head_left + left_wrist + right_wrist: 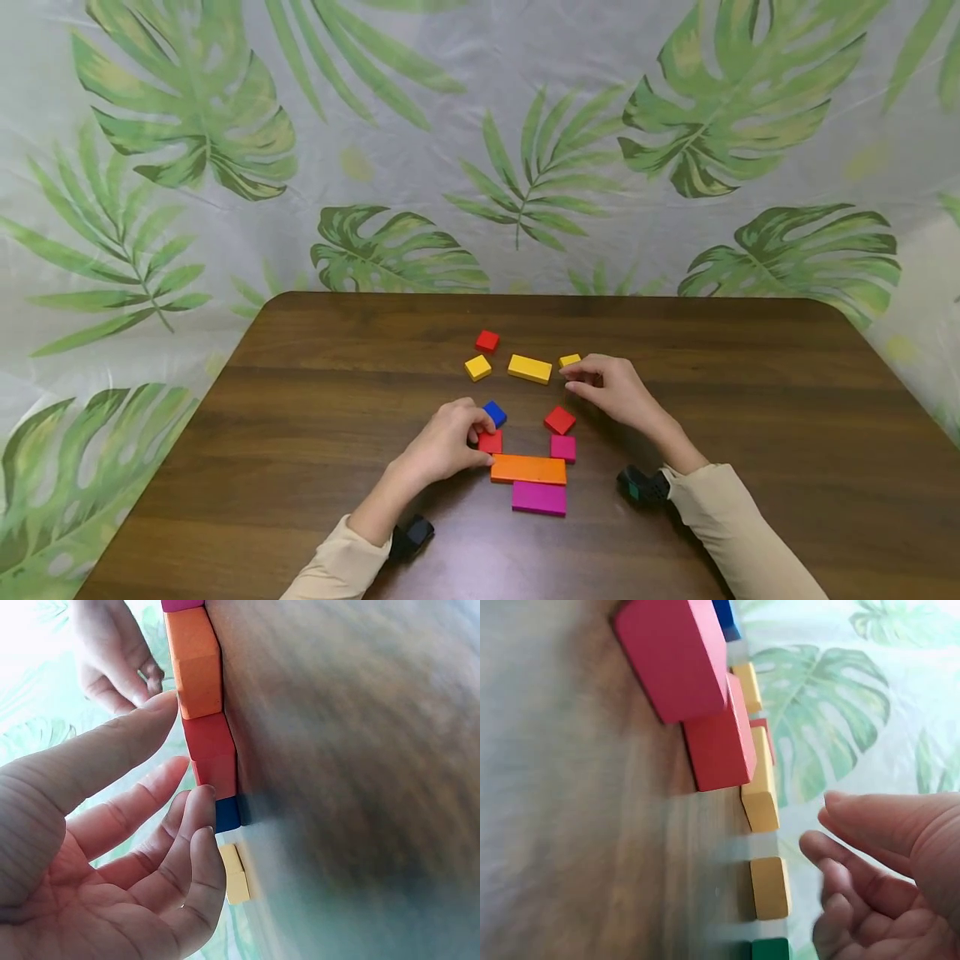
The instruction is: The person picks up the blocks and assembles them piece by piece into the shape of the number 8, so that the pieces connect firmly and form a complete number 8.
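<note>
On the table (247, 467), the left hand (448, 442) has loosely bent fingers at a red block (491, 442) below a blue block (495, 412), thumb against an orange block's (528, 470) left end. A small yellow block (569, 361) lies beside the right hand (617, 390), its fingers and thumb parted.

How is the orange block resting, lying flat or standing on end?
Lying flat: the head view shows the orange block stretched lengthwise along the table, a long face turned up.
</note>
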Tool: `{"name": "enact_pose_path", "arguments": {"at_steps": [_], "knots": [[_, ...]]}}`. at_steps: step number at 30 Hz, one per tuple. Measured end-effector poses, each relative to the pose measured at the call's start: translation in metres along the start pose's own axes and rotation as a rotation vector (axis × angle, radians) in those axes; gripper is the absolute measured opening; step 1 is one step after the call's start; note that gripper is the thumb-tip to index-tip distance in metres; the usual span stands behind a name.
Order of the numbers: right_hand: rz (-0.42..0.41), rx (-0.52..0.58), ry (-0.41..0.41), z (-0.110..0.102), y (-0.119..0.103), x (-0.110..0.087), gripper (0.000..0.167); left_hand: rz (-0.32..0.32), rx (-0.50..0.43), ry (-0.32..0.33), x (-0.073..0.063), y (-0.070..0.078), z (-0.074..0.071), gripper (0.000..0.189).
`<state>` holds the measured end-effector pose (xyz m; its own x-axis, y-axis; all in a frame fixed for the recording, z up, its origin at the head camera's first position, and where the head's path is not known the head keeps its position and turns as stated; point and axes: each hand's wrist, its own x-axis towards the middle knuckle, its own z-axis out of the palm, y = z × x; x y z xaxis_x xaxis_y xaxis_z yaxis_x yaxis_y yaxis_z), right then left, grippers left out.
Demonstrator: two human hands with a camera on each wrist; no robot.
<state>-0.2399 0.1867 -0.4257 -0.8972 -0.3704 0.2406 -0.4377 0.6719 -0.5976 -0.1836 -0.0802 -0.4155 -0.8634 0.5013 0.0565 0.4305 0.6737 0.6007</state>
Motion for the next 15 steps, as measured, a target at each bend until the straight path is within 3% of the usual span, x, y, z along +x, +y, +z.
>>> {"name": "enact_pose_path", "arguments": {"at_steps": [4, 15], "knots": [[-0.001, -0.009, 0.037, 0.005, 0.001, 0.015, 0.017, 0.006, 0.003, 0.000, 0.000, -0.001, 0.000, 0.028], [-0.006, -0.031, -0.003, 0.011, 0.001, 0.037, 0.019, 0.003, -0.004, -0.005, 0.001, -0.002, 0.000, 0.027]]}}
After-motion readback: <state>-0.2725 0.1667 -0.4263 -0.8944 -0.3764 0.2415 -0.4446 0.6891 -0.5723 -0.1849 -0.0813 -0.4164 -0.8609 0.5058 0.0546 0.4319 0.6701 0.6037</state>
